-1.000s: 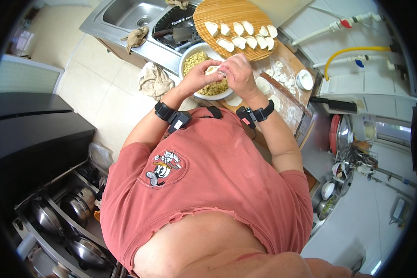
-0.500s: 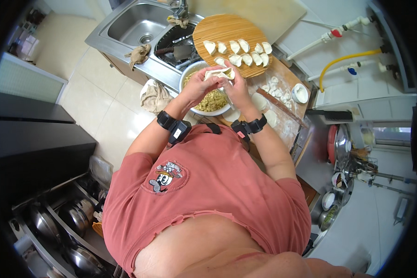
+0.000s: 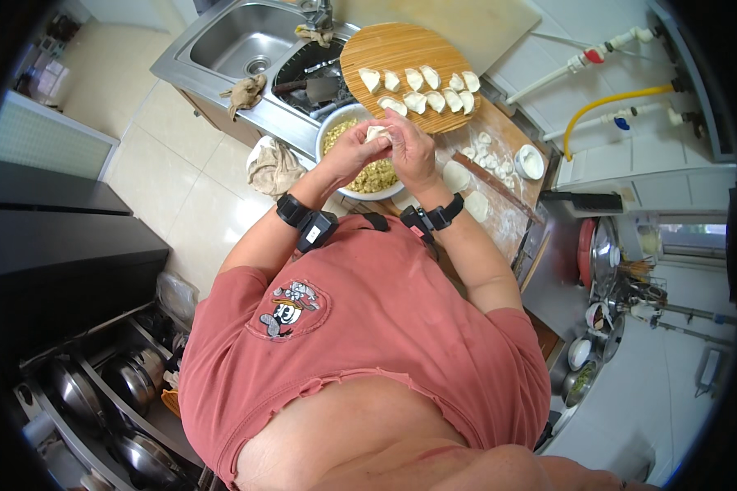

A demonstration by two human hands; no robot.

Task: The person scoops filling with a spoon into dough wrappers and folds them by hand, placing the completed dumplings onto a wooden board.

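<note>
White dumpling [image 3: 377,133]: held between the left hand [image 3: 354,157] and right hand [image 3: 415,155], above the bowl [image 3: 320,146] of filling [image 3: 375,177].
Curled left thumb and fingers around one side, right fingers nearly closed over the other; could not tell how tightly. Held near the round wooden tray [image 3: 385,49] of finished dumplings [image 3: 434,101], left of the rolling pin [image 3: 493,182] and flat dough rounds [image 3: 477,207].

Bright, with dark, distorted edges
</note>
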